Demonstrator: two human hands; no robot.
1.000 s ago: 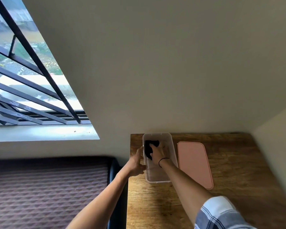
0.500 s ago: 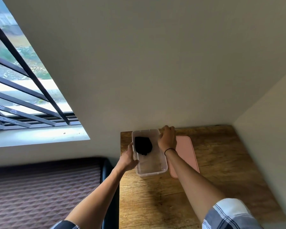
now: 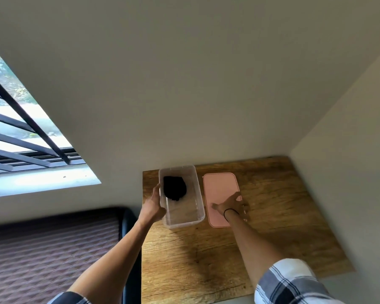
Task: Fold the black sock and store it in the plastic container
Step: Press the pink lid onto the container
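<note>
Clear plastic container (image 3: 193, 207) stands on the wooden table (image 3: 272, 216), and I note the black sock (image 3: 174, 188) lying bunched in its far end, inside the walls, touching nothing but the floor of the box. My left hand (image 3: 152, 208) is cupped against the container's outer long wall, fingers wrapped on the side; I judge it is there to brace the box so it does not slide while the other hand works. My right hand (image 3: 231, 204) lies spread and flat, palm down, on the pink lid (image 3: 219, 185), which rests flat on the table just beside the container's other long wall, apart from it by a thin strip of wood. Fingers are splayed, gripping nothing yet; whether the fingertips hook the lid's far edge I cannot tell. A dark band sits at that wrist. Judgement: sock is stored, and what remains is closing. Lid lies parallel to the box, so lifting it across toward my left hand should need little turning.
</note>
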